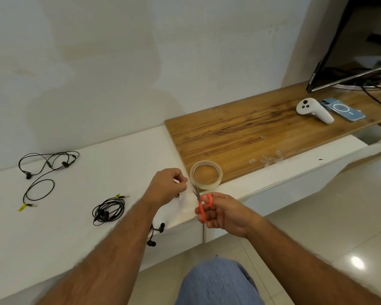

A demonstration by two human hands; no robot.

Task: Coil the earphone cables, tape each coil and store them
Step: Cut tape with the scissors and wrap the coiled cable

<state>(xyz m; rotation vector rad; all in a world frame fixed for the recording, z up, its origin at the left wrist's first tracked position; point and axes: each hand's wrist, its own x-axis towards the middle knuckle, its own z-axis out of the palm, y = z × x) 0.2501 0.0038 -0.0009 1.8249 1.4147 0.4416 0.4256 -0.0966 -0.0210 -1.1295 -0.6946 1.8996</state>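
My right hand [223, 213] grips small orange-handled scissors [201, 205], blades pointing up toward a roll of clear tape [206, 175] on the wooden board's near corner. My left hand [168, 186] pinches a strip of clear tape just left of the blades. A black earphone [155, 235] hangs below my left forearm, partly hidden. A coiled black earphone [108, 211] lies on the white counter [119, 159]. An uncoiled black earphone [44, 170] with a yellow tag lies at far left.
A wooden board [240, 133] lies at the right with several cut tape bits near its front edge. A white controller [313, 111], a phone case [343, 111] and a monitor [348, 51] with cables sit at the far right. My knee [218, 282] is below.
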